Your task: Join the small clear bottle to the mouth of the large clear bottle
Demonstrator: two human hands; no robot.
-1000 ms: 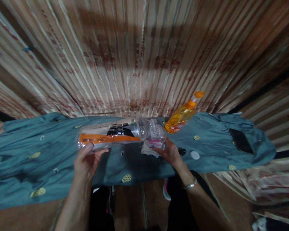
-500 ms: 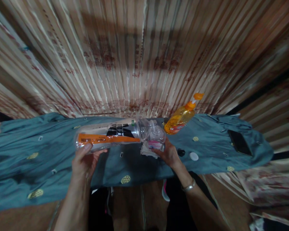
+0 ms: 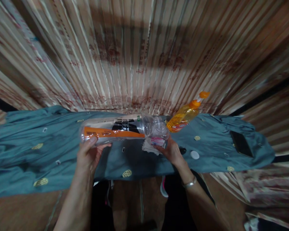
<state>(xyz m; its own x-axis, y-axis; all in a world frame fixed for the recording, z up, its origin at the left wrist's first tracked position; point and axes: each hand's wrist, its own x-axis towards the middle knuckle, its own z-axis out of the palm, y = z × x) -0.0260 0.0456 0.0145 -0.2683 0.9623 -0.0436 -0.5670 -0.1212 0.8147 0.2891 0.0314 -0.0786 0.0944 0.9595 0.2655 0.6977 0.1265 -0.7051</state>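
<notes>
A large clear plastic bottle (image 3: 113,130) with an orange and black label is tipped on its side above the cloth-covered table. Its base end rests in my left hand (image 3: 90,152), thumb on top and fingers underneath. At its neck end, my right hand (image 3: 170,150) grips a small clear bottle (image 3: 162,130) with a pink label. The small bottle overlaps the large one's neck, and I cannot tell whether the mouths meet. Beneath the small bottle shows a crumpled white cloth or tissue (image 3: 148,147), close to my right fingers.
An orange pump bottle of yellow liquid (image 3: 183,118) stands just beyond my right hand. Near my right wrist lie a black cap (image 3: 182,150) and a white cap (image 3: 195,155). Farther right, a dark phone (image 3: 240,143) rests on the teal cloth (image 3: 110,165). A pleated curtain (image 3: 135,64) hangs behind.
The whole view has shifted slightly, so hands, bottles and table appear a little farther right. Both hands keep the same hold on the two bottles.
</notes>
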